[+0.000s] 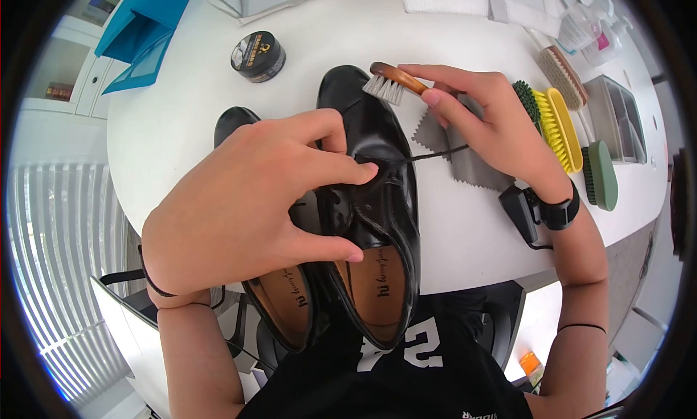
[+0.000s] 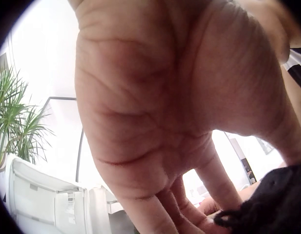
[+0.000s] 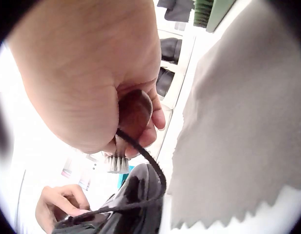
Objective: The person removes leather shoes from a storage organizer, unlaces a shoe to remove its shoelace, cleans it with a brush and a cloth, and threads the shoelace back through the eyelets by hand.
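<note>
Two black leather shoes stand toe-away at the table's near edge: the right-hand shoe (image 1: 377,129) and the left-hand shoe (image 1: 282,292), partly covered by my left hand (image 1: 247,194). That hand spreads across them, one fingertip at the lacing and the thumb over the right-hand shoe's opening. My right hand (image 1: 486,121) grips the wooden handle of a small shoe brush (image 1: 396,81), its pale bristles over the toe. A black shoelace (image 3: 153,163) runs taut from the right-hand shoe up into the right hand, where its end is hidden.
A round black tin (image 1: 258,56) stands beyond the shoes. Right of them lie a grey cloth (image 1: 483,165), a yellow brush (image 1: 559,129), a green brush (image 1: 600,176) and a metal box (image 1: 617,118). Bottles (image 1: 592,34) stand at the far right, a blue folder (image 1: 149,34) at the far left.
</note>
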The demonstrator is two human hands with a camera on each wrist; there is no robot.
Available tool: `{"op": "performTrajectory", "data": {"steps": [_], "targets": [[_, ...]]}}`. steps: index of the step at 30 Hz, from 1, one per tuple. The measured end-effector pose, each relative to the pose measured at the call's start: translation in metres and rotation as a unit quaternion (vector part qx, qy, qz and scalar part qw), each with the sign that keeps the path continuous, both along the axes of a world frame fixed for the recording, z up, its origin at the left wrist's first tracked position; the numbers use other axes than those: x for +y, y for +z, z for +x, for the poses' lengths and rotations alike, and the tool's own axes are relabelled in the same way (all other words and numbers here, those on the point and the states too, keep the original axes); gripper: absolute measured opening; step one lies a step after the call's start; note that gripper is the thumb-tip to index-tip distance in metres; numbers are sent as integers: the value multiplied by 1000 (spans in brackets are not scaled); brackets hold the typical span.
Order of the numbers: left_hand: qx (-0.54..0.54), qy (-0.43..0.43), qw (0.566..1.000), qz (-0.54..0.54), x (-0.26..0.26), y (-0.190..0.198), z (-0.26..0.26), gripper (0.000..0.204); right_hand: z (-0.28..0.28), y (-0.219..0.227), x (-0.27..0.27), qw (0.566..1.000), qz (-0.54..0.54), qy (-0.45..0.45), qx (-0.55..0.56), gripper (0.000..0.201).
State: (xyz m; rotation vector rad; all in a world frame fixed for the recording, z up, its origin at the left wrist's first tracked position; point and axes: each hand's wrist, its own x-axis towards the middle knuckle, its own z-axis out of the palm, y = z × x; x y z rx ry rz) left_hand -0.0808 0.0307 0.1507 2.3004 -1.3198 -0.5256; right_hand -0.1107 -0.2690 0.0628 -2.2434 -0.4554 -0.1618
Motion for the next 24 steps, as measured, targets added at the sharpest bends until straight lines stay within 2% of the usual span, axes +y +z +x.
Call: {"op": "performTrajectory", "data": {"steps": [1,2,4,7,19,24], "targets": [[5,3,1000,3,0,0,0,72,-2,6,2,997,16,5,71,35],[4,5,1000,4,0,1,0,72,-5,8,4,997,17,7,70,35],[1,-13,1000,-13,-1,1,1,70,-10,10,8,983,137,54,109,34],[2,-12,1000,-14,-1,0,-1,68,-14,15,10,978,154,57,129,33],[-17,-25,1000,-9,-1,1,0,66,-11,-1,11,990,114,65,44,30],[-16,-20,1000,5,-2,3,-1,66,-11,-3,12,993,92,62,42,30]]}}
